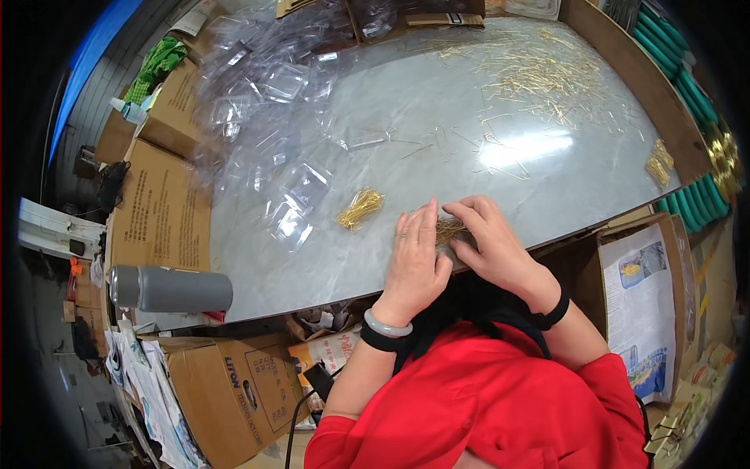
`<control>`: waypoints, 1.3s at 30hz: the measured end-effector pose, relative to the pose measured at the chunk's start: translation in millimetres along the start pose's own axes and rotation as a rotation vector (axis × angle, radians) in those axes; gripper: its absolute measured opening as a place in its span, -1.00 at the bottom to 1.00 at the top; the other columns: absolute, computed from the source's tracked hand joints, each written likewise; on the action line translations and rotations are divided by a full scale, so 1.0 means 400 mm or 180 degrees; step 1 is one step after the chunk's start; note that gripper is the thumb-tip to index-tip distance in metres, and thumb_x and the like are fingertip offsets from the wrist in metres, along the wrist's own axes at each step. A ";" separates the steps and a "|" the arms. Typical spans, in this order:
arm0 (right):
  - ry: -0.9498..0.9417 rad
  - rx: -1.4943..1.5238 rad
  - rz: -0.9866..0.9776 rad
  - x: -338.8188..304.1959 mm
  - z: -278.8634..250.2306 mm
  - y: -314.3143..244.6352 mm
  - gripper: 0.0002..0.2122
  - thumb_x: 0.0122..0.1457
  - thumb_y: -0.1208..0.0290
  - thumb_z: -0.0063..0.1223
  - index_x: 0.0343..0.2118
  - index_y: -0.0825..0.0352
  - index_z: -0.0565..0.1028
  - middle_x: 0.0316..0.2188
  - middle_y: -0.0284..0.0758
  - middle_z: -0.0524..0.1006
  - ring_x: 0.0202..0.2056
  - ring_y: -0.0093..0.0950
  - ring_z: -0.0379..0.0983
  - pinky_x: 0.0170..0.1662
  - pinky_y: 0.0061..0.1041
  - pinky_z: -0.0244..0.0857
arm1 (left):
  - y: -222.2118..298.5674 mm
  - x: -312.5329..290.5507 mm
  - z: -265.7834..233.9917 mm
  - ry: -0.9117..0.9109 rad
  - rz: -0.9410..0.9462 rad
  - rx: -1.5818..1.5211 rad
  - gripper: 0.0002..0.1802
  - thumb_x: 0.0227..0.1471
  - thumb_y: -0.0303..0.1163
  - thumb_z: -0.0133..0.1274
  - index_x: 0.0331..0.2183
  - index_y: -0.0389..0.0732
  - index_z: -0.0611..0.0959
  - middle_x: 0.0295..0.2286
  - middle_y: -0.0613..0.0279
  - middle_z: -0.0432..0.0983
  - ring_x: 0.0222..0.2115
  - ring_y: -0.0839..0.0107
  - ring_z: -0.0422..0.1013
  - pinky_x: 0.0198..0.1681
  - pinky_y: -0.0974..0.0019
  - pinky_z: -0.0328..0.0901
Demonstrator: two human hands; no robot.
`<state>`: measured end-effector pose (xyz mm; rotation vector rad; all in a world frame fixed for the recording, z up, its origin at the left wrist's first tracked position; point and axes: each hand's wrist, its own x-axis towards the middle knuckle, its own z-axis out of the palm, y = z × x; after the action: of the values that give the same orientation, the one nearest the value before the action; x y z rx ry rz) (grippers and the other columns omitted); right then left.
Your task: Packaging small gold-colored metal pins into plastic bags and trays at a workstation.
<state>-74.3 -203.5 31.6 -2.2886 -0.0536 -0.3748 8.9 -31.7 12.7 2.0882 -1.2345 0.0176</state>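
A small bundle of thin brownish-gold wire hooks (449,231) lies at the table's front edge, between my two hands and partly hidden by them. My left hand (416,262) rests along its left side, fingers stretched out straight and the thumb pointing toward the bundle. From the right, my right hand (491,242) curls around it, with bent fingers on the far side and the thumb on the near side. A second gold wire bundle (360,209) sits on the tabletop just left of my left hand.
Loose gold wire hooks (547,78) spread over the table's far right, with another bundle (660,164) by the cardboard edging (652,86). Clear plastic packs (289,156) heap up at left. A grey bottle (172,288) lies at the front left corner; cardboard boxes (234,391) stand below.
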 end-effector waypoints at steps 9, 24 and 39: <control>0.0148 0.0129 -0.0554 0.007 0.027 0.016 -0.40 0.08 0.64 -0.09 0.26 0.48 0.19 0.18 0.04 0.26 0.22 0.00 0.24 0.30 -0.13 0.14 | -0.007 -0.003 0.013 0.0242 -0.0208 -0.0623 -0.03 -0.07 -0.66 -0.09 0.38 -0.31 -0.04 0.19 -0.23 0.20 0.23 -0.15 0.18 0.34 -0.03 0.05; 0.0302 -0.0704 -0.0754 0.011 0.031 0.001 -0.55 0.04 0.41 0.32 0.00 0.36 0.45 -0.01 -0.19 0.46 0.09 -0.13 0.35 0.18 -0.19 0.26 | 0.012 -0.070 -0.085 0.0424 -0.0788 0.0377 -0.37 -0.08 -0.51 0.31 0.07 -0.33 0.52 -0.09 -0.01 0.44 -0.14 0.11 0.44 -0.08 0.17 0.37; 0.0097 -0.0434 -0.0783 0.012 -0.003 0.019 -0.51 0.00 0.41 0.34 0.04 0.31 0.47 -0.03 -0.24 0.50 0.06 -0.23 0.40 0.18 -0.18 0.20 | 0.035 -0.023 -0.084 0.0096 -0.0823 -0.0915 -0.13 -0.15 -0.54 0.35 0.22 -0.29 0.38 -0.02 0.09 0.39 -0.17 0.36 0.41 -0.13 0.34 0.39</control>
<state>-68.6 -209.9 28.2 -2.4168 -0.3047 -0.5549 4.0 -9.5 42.5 1.9685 -0.8831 -0.2314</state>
